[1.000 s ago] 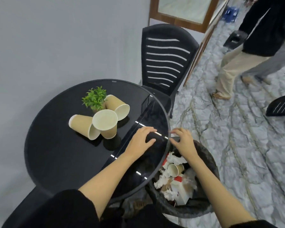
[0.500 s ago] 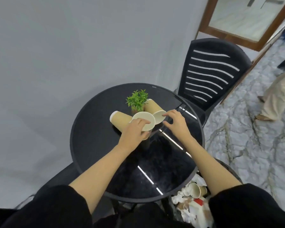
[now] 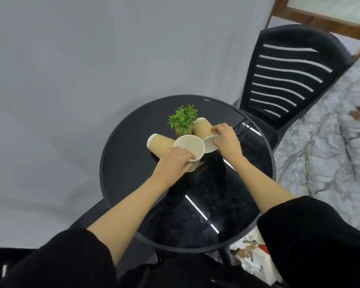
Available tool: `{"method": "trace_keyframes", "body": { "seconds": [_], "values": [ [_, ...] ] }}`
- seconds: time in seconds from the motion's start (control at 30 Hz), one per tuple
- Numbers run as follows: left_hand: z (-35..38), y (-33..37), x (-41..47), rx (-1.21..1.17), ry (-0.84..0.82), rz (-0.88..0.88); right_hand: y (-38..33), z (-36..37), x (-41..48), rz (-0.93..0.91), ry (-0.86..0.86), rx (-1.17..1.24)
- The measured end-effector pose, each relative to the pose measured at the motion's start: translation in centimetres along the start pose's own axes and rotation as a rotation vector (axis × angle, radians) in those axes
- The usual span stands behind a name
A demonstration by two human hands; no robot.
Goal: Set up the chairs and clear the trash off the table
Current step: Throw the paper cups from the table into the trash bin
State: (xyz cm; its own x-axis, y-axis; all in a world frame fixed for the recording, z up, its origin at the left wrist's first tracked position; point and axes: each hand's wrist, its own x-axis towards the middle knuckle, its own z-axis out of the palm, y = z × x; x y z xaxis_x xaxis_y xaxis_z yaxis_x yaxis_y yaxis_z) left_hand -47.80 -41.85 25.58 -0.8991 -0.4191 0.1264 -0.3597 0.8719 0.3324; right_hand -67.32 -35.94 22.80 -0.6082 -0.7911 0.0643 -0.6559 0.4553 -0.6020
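Three brown paper cups lie grouped on the round black table point(image 3: 133, 183). My left hand point(image 3: 174, 161) is closed around the near rim of the upright middle cup point(image 3: 190, 145). My right hand point(image 3: 224, 139) grips the rim of the tipped right cup point(image 3: 204, 129). A third cup point(image 3: 159, 143) lies on its side to the left, untouched. The trash bin point(image 3: 249, 254), full of crumpled paper and cups, sits below the table's near right edge, mostly hidden by my sleeve.
A small green potted plant point(image 3: 183, 118) stands just behind the cups. A black slatted chair point(image 3: 289, 80) is tucked at the table's far right. Part of another black chair point(image 3: 0, 265) shows at the lower left. A grey wall is close behind; marble floor lies right.
Both hands left the table's edge by the bin, reached across to the cups, and closed on the middle and right cups. My view tilted up toward the wall.
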Motion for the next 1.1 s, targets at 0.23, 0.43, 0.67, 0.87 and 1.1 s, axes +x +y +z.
{"method": "trace_keyframes", "body": {
  "seconds": [0.23, 0.43, 0.67, 0.87, 1.1],
  "values": [
    [0.4, 1.1, -0.5, -0.016, 0.04, 0.063, 0.7, -0.9, -1.7, 0.042, 0.118, 0.084],
    [0.9, 5.0, 0.3, -0.149, 0.043, 0.153, 3.2, -4.2, -5.4, 0.074, 0.277, 0.075],
    [3.2, 11.6, 1.8, -0.265, -0.091, 0.26, 8.3, -10.1, -12.6, 0.213, 0.444, 0.016],
    [4.6, 17.6, 2.5, -0.332, -0.204, 0.422, 12.1, -14.2, -19.9, 0.38, 0.564, -0.057],
    [6.3, 20.2, 2.4, -0.382, -0.369, 0.466, 15.0, -15.4, -24.5, 0.573, 0.496, -0.11]
  ]
}}
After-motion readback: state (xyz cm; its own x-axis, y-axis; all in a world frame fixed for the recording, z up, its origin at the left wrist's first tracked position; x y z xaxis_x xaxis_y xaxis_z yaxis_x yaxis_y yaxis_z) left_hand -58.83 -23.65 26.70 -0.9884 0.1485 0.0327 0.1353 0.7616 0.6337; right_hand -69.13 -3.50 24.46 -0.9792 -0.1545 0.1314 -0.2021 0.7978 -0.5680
